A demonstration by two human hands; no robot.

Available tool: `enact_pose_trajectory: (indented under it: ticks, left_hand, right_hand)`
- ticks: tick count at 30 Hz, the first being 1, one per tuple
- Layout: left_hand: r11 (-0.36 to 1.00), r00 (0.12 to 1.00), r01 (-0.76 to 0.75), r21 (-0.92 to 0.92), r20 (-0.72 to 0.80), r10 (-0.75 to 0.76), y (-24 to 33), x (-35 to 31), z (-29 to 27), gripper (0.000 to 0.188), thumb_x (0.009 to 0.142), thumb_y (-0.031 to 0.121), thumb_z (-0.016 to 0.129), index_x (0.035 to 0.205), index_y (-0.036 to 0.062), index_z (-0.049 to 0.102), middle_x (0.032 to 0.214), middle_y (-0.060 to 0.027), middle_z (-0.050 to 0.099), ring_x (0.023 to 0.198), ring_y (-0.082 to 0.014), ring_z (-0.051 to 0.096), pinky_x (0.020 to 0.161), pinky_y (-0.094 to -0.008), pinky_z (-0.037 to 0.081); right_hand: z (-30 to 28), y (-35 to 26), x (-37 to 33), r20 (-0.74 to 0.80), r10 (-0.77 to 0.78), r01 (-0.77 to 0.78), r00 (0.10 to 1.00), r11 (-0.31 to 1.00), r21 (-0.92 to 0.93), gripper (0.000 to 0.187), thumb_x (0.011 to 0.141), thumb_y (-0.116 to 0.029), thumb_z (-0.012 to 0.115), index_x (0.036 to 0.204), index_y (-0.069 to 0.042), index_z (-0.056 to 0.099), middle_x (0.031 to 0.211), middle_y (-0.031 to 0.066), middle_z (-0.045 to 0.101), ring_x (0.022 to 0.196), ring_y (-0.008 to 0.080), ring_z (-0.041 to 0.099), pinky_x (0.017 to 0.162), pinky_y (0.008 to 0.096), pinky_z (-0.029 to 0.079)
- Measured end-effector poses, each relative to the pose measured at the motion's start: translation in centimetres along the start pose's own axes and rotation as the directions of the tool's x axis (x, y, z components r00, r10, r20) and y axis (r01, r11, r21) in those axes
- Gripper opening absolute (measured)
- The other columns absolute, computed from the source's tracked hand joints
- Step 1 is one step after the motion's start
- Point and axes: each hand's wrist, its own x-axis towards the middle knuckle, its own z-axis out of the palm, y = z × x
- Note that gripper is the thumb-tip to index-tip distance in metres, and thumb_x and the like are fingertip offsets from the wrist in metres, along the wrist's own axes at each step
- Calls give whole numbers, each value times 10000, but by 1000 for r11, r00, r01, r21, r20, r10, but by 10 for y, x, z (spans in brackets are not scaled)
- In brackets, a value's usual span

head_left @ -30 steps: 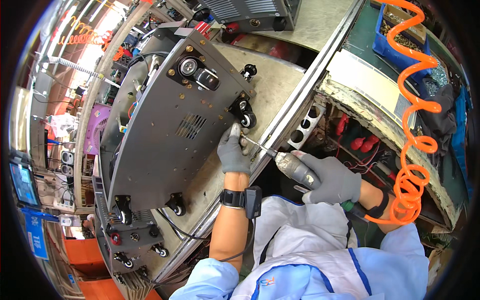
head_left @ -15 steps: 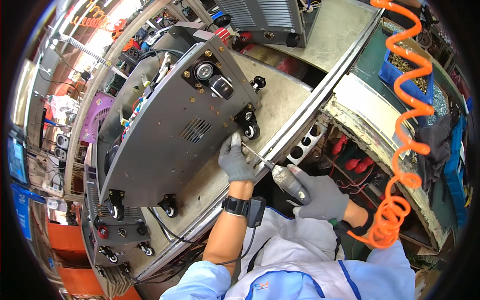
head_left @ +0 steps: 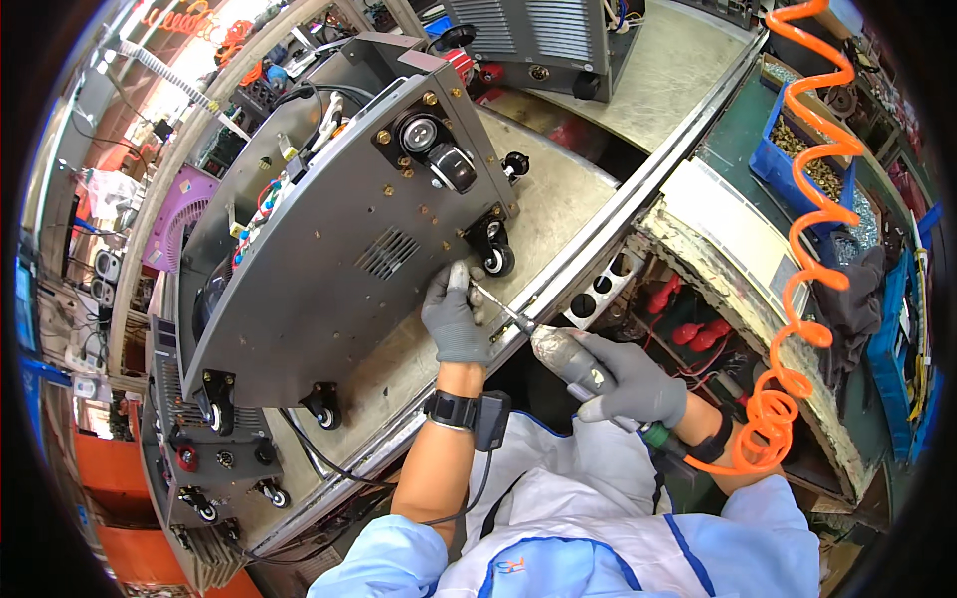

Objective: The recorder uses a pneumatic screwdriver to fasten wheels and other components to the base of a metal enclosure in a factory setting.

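Note:
In my right hand [head_left: 640,381] is an air screwdriver [head_left: 564,353] with an orange coiled hose [head_left: 750,439]. Its long thin bit slants up to the left, and the tip lies close to the fingers of my left hand [head_left: 455,321]. Those gloved fingers are drawn together against the panel's lower edge; anything small between them is hidden. Just above them, a swivel caster [head_left: 492,249] sits on the dark grey metal panel [head_left: 319,289] of a tipped machine housing. Another caster [head_left: 449,164] is at the panel's far end, and two more are at its near-left end.
The housing lies on a metal-edged workbench [head_left: 573,189]. A second grey housing [head_left: 538,40] stands behind, and another [head_left: 214,448] at lower left. On the right are a blue bin of brass-coloured fasteners [head_left: 812,164], a blue tray [head_left: 897,349] and a white sheet [head_left: 733,224].
The view has shifted slightly, and the housing appears a little more to the left. Both hands keep nearly the same places, with the screwdriver bit still by my left fingers.

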Motion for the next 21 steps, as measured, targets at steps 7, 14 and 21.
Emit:
enact_pose_trajectory:
  ticks: [7, 14, 21]
  left_hand:
    - [1000, 999, -21, 23, 49, 20, 4, 2, 3, 170, 865, 188, 567, 932, 32, 564, 710, -81, 612, 464, -57, 457, 343, -167, 311]
    - [984, 985, 174, 33, -6, -174, 1, 6, -13, 246, 864, 311, 562, 835, 69, 526, 594, -31, 505, 432, -86, 417, 335, -202, 283]
    - [954, 958, 287, -81, 28, -286, 1, 12, -15, 243, 908, 323, 478, 895, 82, 497, 614, 21, 420, 483, -74, 356, 390, -203, 257]
  right_hand:
    - [2, -24, 0, -4, 336, -322, 942, 901, -291, 879, 567, -264, 675, 1331, -47, 299, 697, 170, 604, 645, 252, 628, 608, 309, 493]
    - [-15, 2, 4, -269, 28, -107, 963, 953, -283, 904, 555, -279, 689, 1325, -5, 304, 789, 196, 606, 708, 291, 623, 698, 326, 483]
    - [-34, 22, 25, -209, 116, -201, 971, 869, -452, 917, 551, -331, 671, 1323, -2, 301, 748, 204, 593, 711, 323, 608, 692, 350, 472]
